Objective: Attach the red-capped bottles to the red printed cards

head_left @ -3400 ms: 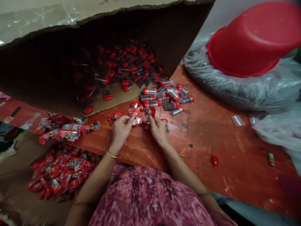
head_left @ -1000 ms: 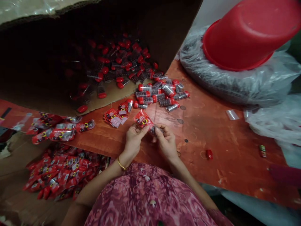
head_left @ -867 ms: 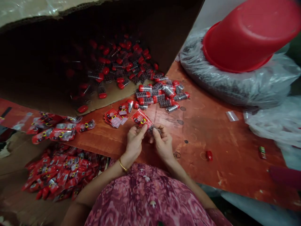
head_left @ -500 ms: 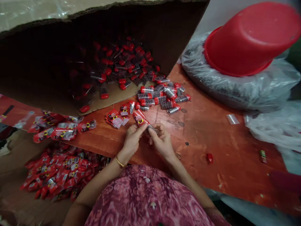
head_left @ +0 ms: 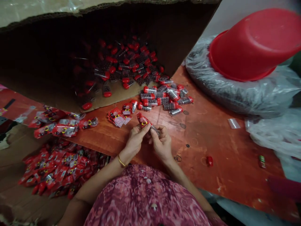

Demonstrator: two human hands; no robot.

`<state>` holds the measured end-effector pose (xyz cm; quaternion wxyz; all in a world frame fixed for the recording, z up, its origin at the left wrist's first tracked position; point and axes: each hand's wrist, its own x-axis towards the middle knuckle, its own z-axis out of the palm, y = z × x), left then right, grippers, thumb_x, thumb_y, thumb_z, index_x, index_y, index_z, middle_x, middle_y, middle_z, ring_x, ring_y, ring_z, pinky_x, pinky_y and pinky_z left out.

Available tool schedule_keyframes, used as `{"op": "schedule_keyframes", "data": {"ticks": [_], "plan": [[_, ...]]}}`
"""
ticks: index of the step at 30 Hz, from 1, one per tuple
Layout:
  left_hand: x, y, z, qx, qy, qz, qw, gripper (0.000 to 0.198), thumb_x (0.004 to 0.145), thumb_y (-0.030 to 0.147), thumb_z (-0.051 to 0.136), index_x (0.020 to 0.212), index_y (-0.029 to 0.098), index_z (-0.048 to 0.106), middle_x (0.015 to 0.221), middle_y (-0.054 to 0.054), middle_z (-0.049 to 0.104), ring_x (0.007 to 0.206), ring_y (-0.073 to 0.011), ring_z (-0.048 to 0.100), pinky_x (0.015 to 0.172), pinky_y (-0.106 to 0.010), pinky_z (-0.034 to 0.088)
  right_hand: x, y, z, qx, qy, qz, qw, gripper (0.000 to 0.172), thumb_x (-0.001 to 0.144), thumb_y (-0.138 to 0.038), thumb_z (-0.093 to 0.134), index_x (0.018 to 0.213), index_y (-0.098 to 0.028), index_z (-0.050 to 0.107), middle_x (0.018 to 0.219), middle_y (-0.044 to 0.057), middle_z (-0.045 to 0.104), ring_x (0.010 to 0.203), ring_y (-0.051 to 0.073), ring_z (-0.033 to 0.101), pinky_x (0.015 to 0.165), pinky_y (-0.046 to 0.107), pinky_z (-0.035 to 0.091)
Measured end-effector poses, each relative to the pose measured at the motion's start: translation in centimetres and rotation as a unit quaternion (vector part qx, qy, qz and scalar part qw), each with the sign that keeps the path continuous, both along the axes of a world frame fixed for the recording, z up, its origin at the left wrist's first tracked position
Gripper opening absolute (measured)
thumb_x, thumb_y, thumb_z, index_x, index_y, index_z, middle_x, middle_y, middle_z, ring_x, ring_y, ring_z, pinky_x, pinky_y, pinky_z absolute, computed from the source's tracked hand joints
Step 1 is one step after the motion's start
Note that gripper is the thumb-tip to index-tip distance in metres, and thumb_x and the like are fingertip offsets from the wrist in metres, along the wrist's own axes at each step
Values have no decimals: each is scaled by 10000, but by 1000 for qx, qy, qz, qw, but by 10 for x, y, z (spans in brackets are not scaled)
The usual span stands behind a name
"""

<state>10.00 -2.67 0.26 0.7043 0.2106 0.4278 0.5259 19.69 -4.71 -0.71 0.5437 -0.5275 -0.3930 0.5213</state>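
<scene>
In the head view, my left hand (head_left: 134,138) is closed on a red printed plastic sleeve (head_left: 142,120), which looks rounded out and points away from me. My right hand (head_left: 162,143) pinches the near end, where a clear tube with dark contents (head_left: 155,129) shows between the fingers. How far the tube sits inside the sleeve is hidden by my fingers. Just beyond my left hand lies a small stack of flat red printed sleeves (head_left: 115,117). Past both hands, several clear tubes with red caps (head_left: 170,106) lie in a loose pile.
A large cardboard box (head_left: 185,40) on its side holds many red-capped tubes. Red-sleeved tubes lie on the table (head_left: 67,128) and in a lower carton (head_left: 58,171) at left. At right are a red bucket (head_left: 254,47) on a plastic-wrapped bundle, and a loose red cap (head_left: 209,161).
The red sleeve, flat before, now looks rounder and fuller at its far end. Both hands stay together at nearly the same place. The whole view has shifted slightly.
</scene>
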Motion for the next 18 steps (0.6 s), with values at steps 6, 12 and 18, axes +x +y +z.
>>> {"op": "schedule_keyframes", "data": {"ticks": [6, 12, 18], "plan": [[1, -5, 3, 21, 47, 19, 998, 426, 681, 566, 661, 613, 152, 584, 475, 25, 528, 374, -60, 435, 366, -191, 320, -5, 1, 6, -23, 63, 28, 997, 298, 759, -467, 635, 843, -201, 530, 563, -75, 559, 379, 56, 485, 402, 186, 395], [5, -7, 0, 2, 44, 26, 999, 407, 612, 532, 729, 650, 142, 619, 478, 40, 515, 370, -50, 400, 356, -186, 304, -7, -1, 4, 11, 14, -19, 1000, 277, 759, -434, 651, 858, -210, 521, 611, -71, 573, 397, 56, 504, 389, 179, 413], [-3, -4, 1, 23, 98, 37, 994, 289, 679, 410, 692, 625, 127, 662, 534, 4, 574, 498, -86, 496, 456, -200, 384, -3, 2, 9, 11, 17, 51, 998, 279, 734, -417, 683, 828, -200, 536, 606, -71, 571, 375, 49, 502, 373, 174, 401]]}}
